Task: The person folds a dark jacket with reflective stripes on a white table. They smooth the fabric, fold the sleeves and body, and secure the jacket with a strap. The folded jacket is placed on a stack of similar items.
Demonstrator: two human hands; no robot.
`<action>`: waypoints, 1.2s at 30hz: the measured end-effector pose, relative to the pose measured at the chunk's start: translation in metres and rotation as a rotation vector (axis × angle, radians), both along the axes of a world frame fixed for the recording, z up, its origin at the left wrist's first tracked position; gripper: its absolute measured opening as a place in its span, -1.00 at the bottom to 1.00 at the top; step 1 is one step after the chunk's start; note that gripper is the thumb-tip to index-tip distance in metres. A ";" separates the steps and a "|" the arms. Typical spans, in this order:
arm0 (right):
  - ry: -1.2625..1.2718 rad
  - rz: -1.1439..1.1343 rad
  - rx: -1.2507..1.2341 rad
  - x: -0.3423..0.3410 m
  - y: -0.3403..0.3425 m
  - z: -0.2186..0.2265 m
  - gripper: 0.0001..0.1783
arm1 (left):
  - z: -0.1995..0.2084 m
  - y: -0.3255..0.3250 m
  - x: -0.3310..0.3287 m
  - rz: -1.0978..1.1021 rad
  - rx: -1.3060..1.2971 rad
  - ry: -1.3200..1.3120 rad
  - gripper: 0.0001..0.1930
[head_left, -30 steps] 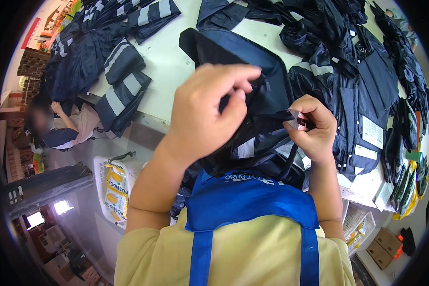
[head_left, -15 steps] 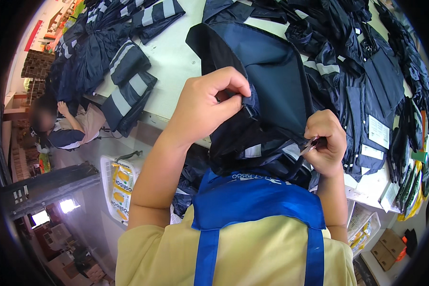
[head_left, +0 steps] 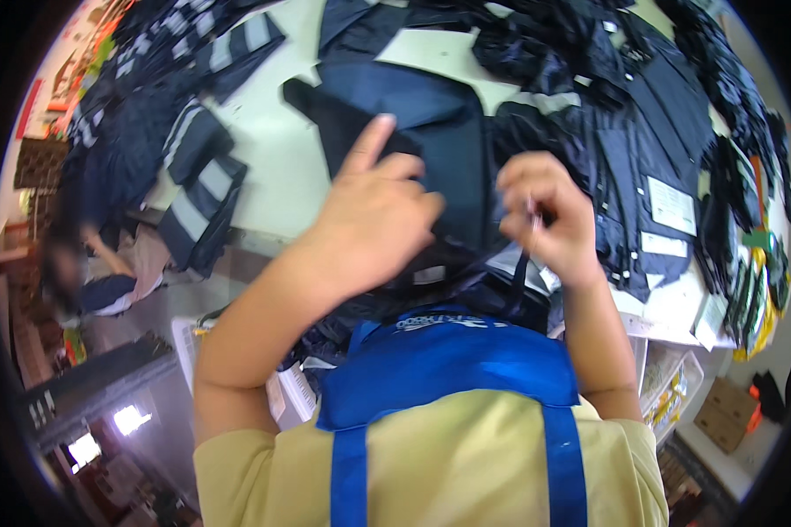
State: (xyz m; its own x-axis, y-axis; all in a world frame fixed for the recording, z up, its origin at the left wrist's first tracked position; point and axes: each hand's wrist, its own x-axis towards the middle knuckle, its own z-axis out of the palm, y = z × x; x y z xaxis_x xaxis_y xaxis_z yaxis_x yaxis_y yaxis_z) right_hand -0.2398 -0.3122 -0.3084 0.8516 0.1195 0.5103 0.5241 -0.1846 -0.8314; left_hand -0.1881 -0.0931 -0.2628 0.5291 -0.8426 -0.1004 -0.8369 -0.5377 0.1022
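Observation:
A dark navy fabric piece [head_left: 453, 154] with a black edge lies spread on the white table in front of me. Over its left part is my left hand [head_left: 382, 206], slightly blurred, index finger stretched out and the others loosely bent. Nothing shows in it. To the right of the piece my right hand [head_left: 549, 215] is closed around a small shiny metal tool [head_left: 532, 211]; it looks like thread snips, mostly hidden by the fingers. Bunched black cloth [head_left: 466, 281] with pale labels hangs between my hands and my blue apron [head_left: 448, 360].
Folded dark garments with grey reflective bands [head_left: 198, 206] lie at the left of the white table [head_left: 277, 167]. Piles of dark clothing [head_left: 650, 158] with white paper tags fill the right. A white basket [head_left: 677, 386] stands low right. Another person [head_left: 105, 272] is at far left.
My left hand has let go of the fabric's edge and straightened its index finger. My right hand has risen slightly with the metal tool. The view has shifted, and the piece lies flatter.

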 end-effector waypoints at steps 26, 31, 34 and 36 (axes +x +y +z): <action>0.996 -1.123 -0.430 -0.156 -0.134 -0.154 -0.09 | -0.143 -0.081 0.029 -0.494 0.185 -0.023 -0.54; 0.634 -1.281 -0.374 -0.202 -0.207 -0.173 -0.46 | -0.135 -0.080 0.028 -0.482 0.328 0.036 -0.74; 0.752 -1.354 -0.484 -0.240 -0.297 -0.151 -0.55 | -0.138 -0.074 0.034 -0.475 0.292 0.118 -0.82; 0.782 -1.371 -0.434 -0.271 -0.374 -0.142 -0.60 | -0.124 -0.071 0.050 -0.394 0.096 0.123 -0.88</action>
State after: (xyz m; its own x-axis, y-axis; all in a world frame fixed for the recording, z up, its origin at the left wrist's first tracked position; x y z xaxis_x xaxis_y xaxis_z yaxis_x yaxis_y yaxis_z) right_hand -0.5108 -0.6858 -0.4509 0.4552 -0.8883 0.0609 -0.7180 -0.4067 -0.5649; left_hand -0.1384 -0.1638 -0.3866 0.1472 -0.9618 -0.2308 -0.9651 -0.1907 0.1793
